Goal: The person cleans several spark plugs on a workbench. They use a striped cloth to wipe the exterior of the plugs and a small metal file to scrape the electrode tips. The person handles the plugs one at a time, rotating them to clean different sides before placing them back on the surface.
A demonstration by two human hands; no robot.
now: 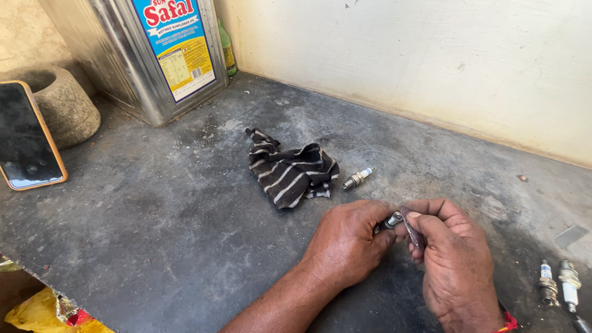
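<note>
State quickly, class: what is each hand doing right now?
Left hand: closed around a spark plug.
Right hand: closed, pinching a small worn strip against the plug's tip.

Bare forearms, no sleeves; red band (508, 320) at right wrist.

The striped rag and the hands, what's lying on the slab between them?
In the head view, one loose spark plug lies on the grey slab, just right of the striped rag and above the left hand and right hand.
</note>
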